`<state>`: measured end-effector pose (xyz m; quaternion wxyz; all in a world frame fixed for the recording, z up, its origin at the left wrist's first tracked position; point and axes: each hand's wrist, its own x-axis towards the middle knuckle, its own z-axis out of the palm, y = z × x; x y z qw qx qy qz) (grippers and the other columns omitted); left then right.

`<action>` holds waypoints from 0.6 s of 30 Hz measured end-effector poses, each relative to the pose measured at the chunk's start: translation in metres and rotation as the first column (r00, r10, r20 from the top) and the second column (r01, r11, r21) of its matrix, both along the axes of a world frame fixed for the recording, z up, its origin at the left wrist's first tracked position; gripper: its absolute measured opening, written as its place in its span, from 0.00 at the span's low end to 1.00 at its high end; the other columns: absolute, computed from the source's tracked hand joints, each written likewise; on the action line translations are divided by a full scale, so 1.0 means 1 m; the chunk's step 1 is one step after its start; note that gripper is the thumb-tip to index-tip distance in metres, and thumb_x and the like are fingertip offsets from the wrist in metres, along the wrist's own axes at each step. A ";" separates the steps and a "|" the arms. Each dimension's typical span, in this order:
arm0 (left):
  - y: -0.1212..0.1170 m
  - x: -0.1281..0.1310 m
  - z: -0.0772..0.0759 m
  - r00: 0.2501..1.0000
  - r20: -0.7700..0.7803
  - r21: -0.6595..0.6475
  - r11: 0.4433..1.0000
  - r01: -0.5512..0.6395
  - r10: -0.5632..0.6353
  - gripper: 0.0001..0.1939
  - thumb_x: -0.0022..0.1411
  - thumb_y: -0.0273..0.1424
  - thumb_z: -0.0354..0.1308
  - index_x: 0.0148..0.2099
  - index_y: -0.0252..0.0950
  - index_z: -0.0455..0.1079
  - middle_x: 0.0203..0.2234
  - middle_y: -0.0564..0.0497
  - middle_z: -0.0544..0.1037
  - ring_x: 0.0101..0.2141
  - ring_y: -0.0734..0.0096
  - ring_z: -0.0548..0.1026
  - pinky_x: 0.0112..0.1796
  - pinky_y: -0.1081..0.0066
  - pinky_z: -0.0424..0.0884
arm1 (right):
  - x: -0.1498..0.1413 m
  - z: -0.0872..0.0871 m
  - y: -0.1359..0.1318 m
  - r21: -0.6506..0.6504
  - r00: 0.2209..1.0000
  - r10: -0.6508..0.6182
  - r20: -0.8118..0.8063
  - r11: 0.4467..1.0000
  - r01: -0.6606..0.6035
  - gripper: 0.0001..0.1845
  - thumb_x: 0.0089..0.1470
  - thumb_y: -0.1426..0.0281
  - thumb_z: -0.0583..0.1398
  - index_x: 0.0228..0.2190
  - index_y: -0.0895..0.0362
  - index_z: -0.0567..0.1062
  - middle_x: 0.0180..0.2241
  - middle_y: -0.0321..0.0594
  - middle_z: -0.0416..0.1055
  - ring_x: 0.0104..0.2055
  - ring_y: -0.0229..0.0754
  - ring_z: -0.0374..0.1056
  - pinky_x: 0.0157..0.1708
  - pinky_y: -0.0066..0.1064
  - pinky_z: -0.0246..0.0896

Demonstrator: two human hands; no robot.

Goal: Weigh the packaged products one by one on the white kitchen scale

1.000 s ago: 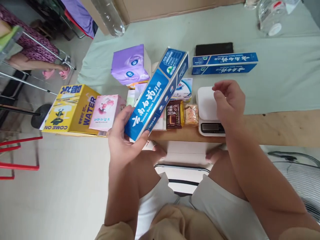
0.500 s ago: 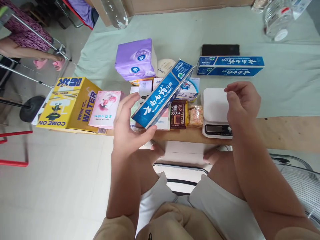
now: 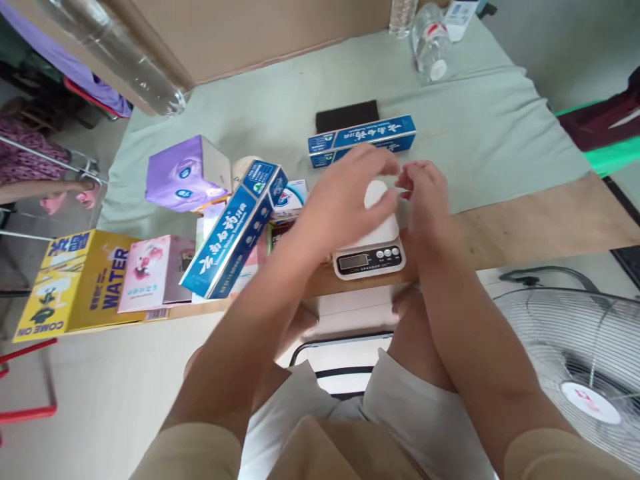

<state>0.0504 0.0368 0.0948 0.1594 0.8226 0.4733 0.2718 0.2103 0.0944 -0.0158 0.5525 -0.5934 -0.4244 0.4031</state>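
Note:
My left hand point(image 3: 350, 197) reaches over the white kitchen scale point(image 3: 370, 257), fingers stretched out and smeared by motion, holding nothing. Beside it my right hand point(image 3: 425, 193) hovers at the scale's right side with loosely bent fingers, and I see nothing in it. A blue toothpaste box point(image 3: 235, 230) lies tilted on a pile of small packets left of the scale, free of both hands. A second blue toothpaste box point(image 3: 363, 139) lies flat just beyond the hands, with a black flat object point(image 3: 347, 115) behind it.
A purple tissue pack point(image 3: 180, 173), a pink packet point(image 3: 147, 273) and a yellow "WATER" carton point(image 3: 75, 287) sit at the left. A water bottle point(image 3: 430, 40) lies at the far side of the green cloth point(image 3: 500, 127). A floor fan point(image 3: 575, 360) stands at my right.
My left hand let go of the toothpaste box, which now rests on the packets, and swung right over the scale. The view has shifted to the right.

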 end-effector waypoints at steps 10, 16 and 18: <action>0.194 -0.009 -0.085 0.947 -0.238 -0.254 0.927 -0.275 0.215 0.39 0.41 0.29 0.75 0.59 0.44 0.75 0.66 0.46 0.72 0.72 0.41 0.58 0.74 0.39 0.50 | 0.023 0.015 0.000 -0.173 0.989 0.147 0.028 0.975 -0.140 0.03 0.53 0.68 0.60 0.32 0.52 0.73 0.33 0.32 0.75 0.37 0.40 0.68 0.48 0.39 0.66; 0.210 -0.017 -0.098 0.915 -0.317 -0.247 0.910 -0.333 0.249 0.35 0.36 0.28 0.75 0.50 0.50 0.78 0.52 0.45 0.79 0.63 0.34 0.70 0.68 0.36 0.61 | 0.023 0.012 0.005 -0.180 0.984 0.178 0.033 0.969 -0.169 0.04 0.53 0.67 0.61 0.34 0.51 0.73 0.39 0.35 0.76 0.43 0.42 0.71 0.52 0.44 0.68; 0.209 -0.016 -0.097 0.911 -0.354 -0.247 0.918 -0.309 0.212 0.36 0.36 0.30 0.77 0.52 0.49 0.78 0.51 0.47 0.79 0.61 0.37 0.72 0.66 0.39 0.64 | 0.023 0.000 0.009 -0.153 0.990 0.137 0.037 0.980 -0.130 0.09 0.52 0.66 0.62 0.37 0.50 0.73 0.45 0.37 0.76 0.47 0.44 0.71 0.54 0.47 0.69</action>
